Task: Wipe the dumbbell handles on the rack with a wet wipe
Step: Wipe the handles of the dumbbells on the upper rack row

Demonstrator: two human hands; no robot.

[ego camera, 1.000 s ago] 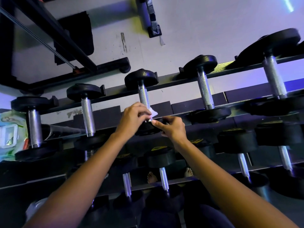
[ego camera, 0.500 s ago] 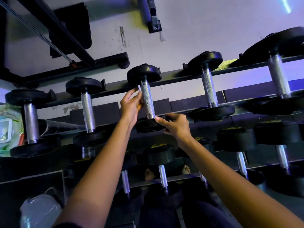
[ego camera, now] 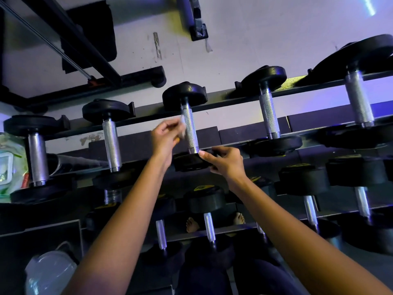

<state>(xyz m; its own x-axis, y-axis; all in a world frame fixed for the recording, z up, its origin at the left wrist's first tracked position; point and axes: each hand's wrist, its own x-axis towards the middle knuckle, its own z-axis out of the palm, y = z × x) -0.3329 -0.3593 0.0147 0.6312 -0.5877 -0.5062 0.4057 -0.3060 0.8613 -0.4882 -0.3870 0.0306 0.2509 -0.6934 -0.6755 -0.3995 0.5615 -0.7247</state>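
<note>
A black rack (ego camera: 229,101) holds a top row of dumbbells with knurled steel handles and black plates. My left hand (ego camera: 164,138) pinches a small white wet wipe (ego camera: 182,126) just left of the middle dumbbell's handle (ego camera: 190,130); the wipe is blurred. My right hand (ego camera: 223,159) grips the near plate (ego camera: 191,162) of that same dumbbell, thumb near the base of the handle. Neighbouring handles stand at the left (ego camera: 111,143) and at the right (ego camera: 269,116).
A lower shelf carries several more dumbbells (ego camera: 207,201). A green wipe packet (ego camera: 8,167) lies at the far left of the rack. A clear plastic bag (ego camera: 50,273) sits at bottom left. Bare feet (ego camera: 192,224) show below the rack. A black machine frame (ego camera: 89,81) stands behind.
My left hand slid up the middle handle with the wipe, then came off it to the left side. My right hand stayed on the near plate.
</note>
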